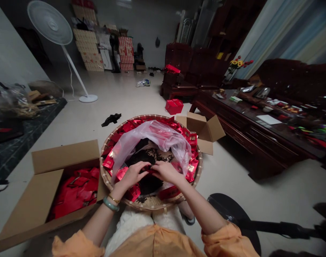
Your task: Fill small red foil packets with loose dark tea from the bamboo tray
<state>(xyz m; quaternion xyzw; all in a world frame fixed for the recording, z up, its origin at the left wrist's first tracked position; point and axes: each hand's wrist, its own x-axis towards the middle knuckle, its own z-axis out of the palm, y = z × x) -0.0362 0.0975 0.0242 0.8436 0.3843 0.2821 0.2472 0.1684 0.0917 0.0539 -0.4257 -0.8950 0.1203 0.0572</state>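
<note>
A round woven basket [152, 204] rests on my lap, ringed with several small red packets [191, 139]. In its middle an open clear plastic bag [157, 137] holds dark loose leaves [149, 156]. My left hand [133, 174] and my right hand [166, 171] meet over the near side of the leaves. Both have their fingers curled and pinch a small red packet [150, 170] between them. A green bangle and a thin bracelet sit on my left wrist.
An open cardboard box [42, 210] of red packets lies at my left. A smaller open box [202, 130] stands behind the basket. A long dark wooden table [248, 125] runs along the right. A standing fan [55, 32] is far left.
</note>
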